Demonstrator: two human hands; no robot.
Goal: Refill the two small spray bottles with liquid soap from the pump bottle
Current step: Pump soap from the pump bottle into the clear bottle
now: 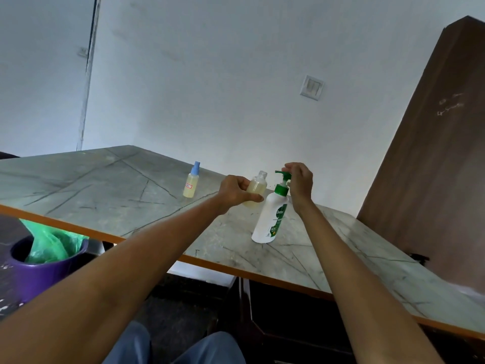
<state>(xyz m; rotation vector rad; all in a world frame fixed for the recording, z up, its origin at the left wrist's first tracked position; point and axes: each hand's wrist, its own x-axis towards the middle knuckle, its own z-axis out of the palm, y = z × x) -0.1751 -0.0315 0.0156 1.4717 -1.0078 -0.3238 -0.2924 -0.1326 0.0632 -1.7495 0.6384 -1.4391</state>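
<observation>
My left hand (237, 191) grips a small clear spray bottle (257, 186) with no cap, part full of pale yellow liquid, its open neck just left of the pump's green spout. My right hand (299, 179) rests with curled fingers on the green pump head of the white pump bottle (269, 219), which stands upright on the table (105, 190). A second small spray bottle (191, 185), capped in blue and holding yellowish liquid, stands further left on the table, apart from both hands.
A purple bin (39, 269) lined with a green bag sits below the table's near left edge. A brown wooden cabinet (433, 153) rises at the right. The white wall with a switch plate (312, 87) is behind. My knees show below.
</observation>
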